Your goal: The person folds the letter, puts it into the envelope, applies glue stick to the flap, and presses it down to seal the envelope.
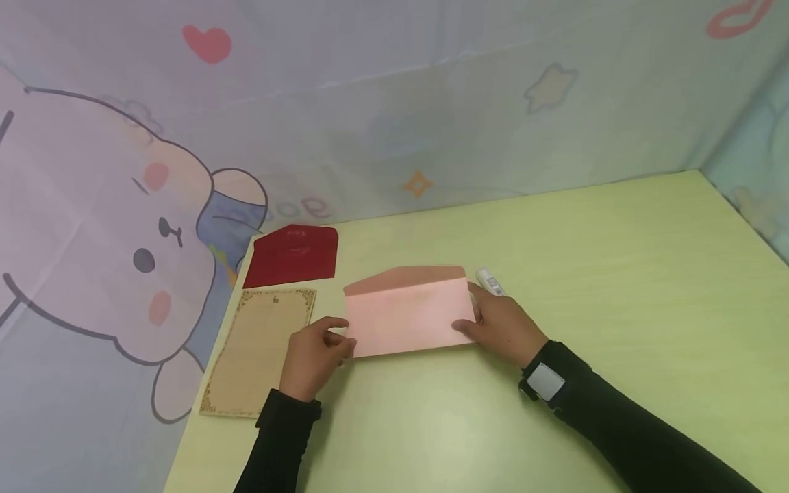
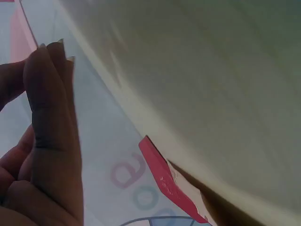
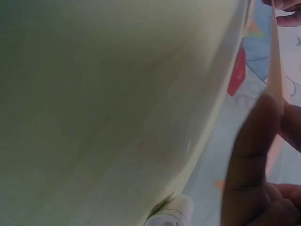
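Observation:
A pink envelope (image 1: pixel 407 315) with its flap unfolded upward is held between both hands above the table. My left hand (image 1: pixel 316 352) pinches its lower left corner between thumb and fingers. On the other side, my right hand (image 1: pixel 502 325) grips the right edge, thumb on the front and fingers behind. Seen from the right wrist, the envelope (image 3: pixel 276 61) appears almost edge-on, raised over the tabletop. A white glue-stick-like tube (image 1: pixel 490 281) lies just beyond the right hand, partly covered by it.
A dark red envelope (image 1: pixel 292 257) lies at the back left of the pale yellow table (image 1: pixel 616 274). In front of it is a tan sheet with an ornate border (image 1: pixel 259 349), partly under the left forearm. A printed cloth backdrop (image 1: pixel 394 103) hangs behind the table.

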Demonstrator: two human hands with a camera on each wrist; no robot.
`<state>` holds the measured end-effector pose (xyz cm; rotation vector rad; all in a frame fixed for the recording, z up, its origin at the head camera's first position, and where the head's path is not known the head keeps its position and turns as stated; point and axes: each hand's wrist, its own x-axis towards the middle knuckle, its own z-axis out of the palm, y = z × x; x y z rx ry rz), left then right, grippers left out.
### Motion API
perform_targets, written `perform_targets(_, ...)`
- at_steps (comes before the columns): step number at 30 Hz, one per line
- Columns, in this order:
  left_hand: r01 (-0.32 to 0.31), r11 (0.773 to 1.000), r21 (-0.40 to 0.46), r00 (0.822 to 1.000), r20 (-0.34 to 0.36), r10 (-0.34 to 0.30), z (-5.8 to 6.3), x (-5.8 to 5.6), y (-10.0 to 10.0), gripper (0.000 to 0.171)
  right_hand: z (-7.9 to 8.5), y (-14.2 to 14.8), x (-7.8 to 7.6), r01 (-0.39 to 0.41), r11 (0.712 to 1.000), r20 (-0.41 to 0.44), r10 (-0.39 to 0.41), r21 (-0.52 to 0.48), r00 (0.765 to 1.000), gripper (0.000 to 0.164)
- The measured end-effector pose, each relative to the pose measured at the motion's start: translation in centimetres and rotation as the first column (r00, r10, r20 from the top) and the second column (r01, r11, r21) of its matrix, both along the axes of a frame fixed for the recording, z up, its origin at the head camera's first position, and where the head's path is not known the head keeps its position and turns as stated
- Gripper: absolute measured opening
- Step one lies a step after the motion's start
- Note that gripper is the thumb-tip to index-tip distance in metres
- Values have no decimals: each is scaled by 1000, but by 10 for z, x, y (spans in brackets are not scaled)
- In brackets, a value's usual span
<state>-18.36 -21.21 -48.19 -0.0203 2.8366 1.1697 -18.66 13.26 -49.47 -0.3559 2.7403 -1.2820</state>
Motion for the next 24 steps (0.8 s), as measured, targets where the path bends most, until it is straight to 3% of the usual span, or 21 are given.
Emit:
perform_targets(3, 48, 994, -94, 999, 8, -47, -5, -2, 4, 31, -22, 4, -13, -51, 990, -27, 55, 135, 998, 64)
perform_targets(6, 83, 980, -179, 996, -15, -87, -13, -6, 10, 26, -49, 10, -27, -66, 956, -4, 70, 285, 998, 62)
perform_targets(10, 126, 933, -336, 975, -132, -179, -48, -20, 11, 17, -66, 16, -39, -68, 908, 35, 58, 414, 998, 64)
perform_targets(13, 144, 868, -475, 930, -235, -283, -79, -33, 11, 7, -52, 16, -36, -71, 893, 34, 62, 445, 997, 53)
perform_targets(15, 155, 828, -539, 902, -265, -341, -89, -38, 15, 24, -35, 14, -30, -74, 888, 35, 65, 454, 997, 46)
perform_targets(17, 150, 807, -571, 876, -302, -377, -97, -44, 19, 35, -17, 11, -23, -72, 875, 14, 74, 480, 997, 40)
perform_targets(18, 153, 803, -576, 870, -307, -386, -97, -45, 22, 38, -8, 10, -20, -70, 867, 8, 76, 493, 997, 40)
perform_targets(20, 151, 777, -610, 856, -313, -412, -87, -42, 32, 34, -1, 10, -17, -60, 856, -13, 77, 513, 997, 38)
perform_targets(22, 144, 747, -649, 843, -314, -436, -67, -33, 44, 29, 3, 11, -15, -54, 848, -29, 81, 528, 996, 37)
perform_targets(24, 135, 700, -702, 832, -304, -465, -43, -22, 57, 27, 2, 13, -15, -53, 846, -38, 86, 530, 996, 37)
